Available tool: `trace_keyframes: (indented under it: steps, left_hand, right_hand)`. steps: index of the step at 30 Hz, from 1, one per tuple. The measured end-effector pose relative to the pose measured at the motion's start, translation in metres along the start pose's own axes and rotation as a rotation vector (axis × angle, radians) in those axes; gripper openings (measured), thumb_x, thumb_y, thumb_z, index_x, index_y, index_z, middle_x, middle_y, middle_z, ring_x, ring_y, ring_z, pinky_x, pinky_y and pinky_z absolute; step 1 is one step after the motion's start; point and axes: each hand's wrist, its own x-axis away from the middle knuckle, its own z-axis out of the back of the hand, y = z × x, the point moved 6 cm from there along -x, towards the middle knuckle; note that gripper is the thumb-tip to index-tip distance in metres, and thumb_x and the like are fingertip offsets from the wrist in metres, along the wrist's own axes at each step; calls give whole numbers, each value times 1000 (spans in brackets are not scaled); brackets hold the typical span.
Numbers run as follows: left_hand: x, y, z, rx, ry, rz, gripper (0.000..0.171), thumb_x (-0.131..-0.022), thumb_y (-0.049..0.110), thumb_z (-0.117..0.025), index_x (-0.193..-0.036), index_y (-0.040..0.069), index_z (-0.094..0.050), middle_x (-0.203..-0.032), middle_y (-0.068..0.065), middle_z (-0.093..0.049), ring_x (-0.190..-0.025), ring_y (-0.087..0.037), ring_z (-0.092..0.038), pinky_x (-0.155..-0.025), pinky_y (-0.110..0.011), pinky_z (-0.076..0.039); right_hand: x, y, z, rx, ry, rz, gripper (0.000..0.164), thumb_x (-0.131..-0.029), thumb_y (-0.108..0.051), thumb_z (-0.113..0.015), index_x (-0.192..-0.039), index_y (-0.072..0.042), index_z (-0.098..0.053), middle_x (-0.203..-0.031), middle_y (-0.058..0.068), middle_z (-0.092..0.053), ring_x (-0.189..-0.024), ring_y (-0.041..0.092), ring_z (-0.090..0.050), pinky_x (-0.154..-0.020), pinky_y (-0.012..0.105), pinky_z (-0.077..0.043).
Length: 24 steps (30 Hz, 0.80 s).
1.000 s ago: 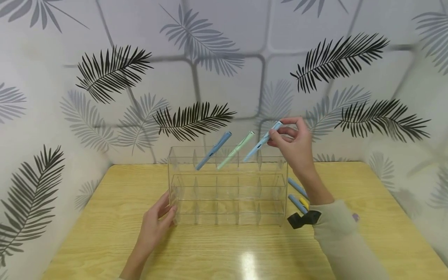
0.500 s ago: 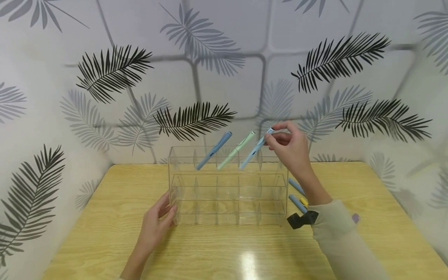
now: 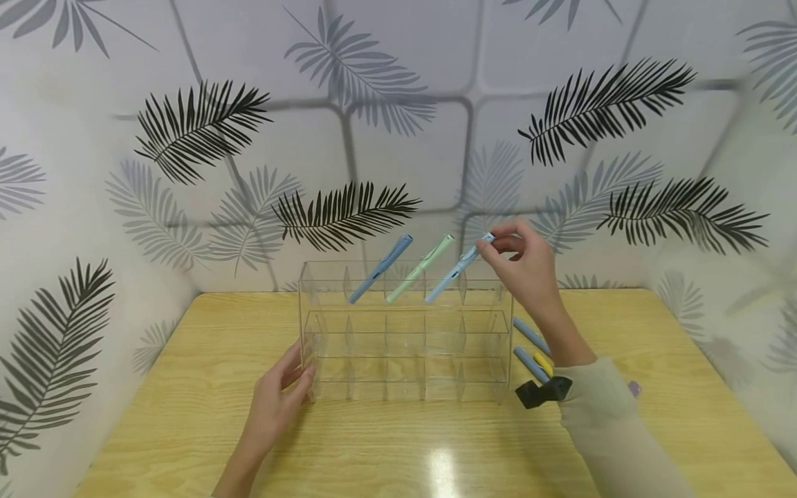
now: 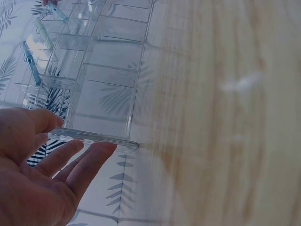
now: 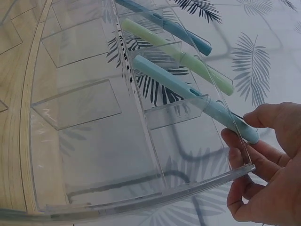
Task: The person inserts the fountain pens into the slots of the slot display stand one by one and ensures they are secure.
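Note:
A clear plastic organizer [image 3: 405, 344] with tiered compartments stands on the table. My left hand [image 3: 278, 402] holds its left side wall, the thumb at the front edge and the fingers along the outside, as the left wrist view shows. With thumb and forefinger my right hand [image 3: 526, 270] pinches the cap end of a light blue pen [image 5: 178, 87]. That pen leans in a top-row compartment, its lower end inside. Left of it, a light green pen [image 3: 420, 268] and a darker blue pen [image 3: 380, 268] lean in the same row at a similar slant.
On the table [image 3: 205, 360] right of the organizer lie blue pens [image 3: 531, 363] and a yellow pen [image 3: 544, 362], partly hidden by the right wrist. A small purple item [image 3: 634, 389] shows beyond the sleeve. A leaf-patterned wall [image 3: 398, 152] rises behind the table.
The light blue pen has come down and left into its top-row compartment. My right hand went with it, then shifted slightly right, still at the cap end. The left hand has stayed put.

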Motion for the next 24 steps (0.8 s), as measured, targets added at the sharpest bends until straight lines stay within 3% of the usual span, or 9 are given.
trace_keyframes:
  steps: [4,11,17,24]
  left_hand:
    - [1,0,-1,1,2,2,52,-104,13,-62,-153,8,-47,-144,-27,-55,-122,-49,-60,-96,-49,-57]
    - [2,-1,-1,38,-6,21,51,-104,13,-62,-153,9,-47,-143,-30,-54,-121,-54,-59,-79,-41,-64]
    - [1,-2,-1,30,-3,28,51,-104,11,-62,-153,9,-48,-143,-30,-54,-120,-54,-59,-79,-41,-64]
    - [1,-3,-2,59,-15,50,52,-104,12,-62,-153,7,-46,-145,-31,-51,-123,-55,-56,-74,-40,-65]
  right_hand:
    - [2,3,3,-5,-14,-33,32,-95,-24,-76,-110,2,-64,-93,17,-76,-81,6,-65,-62,22,-49]
    - [2,8,3,-31,-59,-83,35,-96,-26,-76,-118,-1,-64,-99,17,-77,-82,13,-67,-59,20,-52]
    - [6,11,8,-32,-96,-92,38,-99,-30,-72,-123,-3,-63,-109,15,-75,-95,16,-68,-70,22,-54]
    - [21,20,27,-26,-61,-81,41,-100,-30,-69,-130,-3,-61,-119,11,-70,-105,10,-65,-81,21,-53]
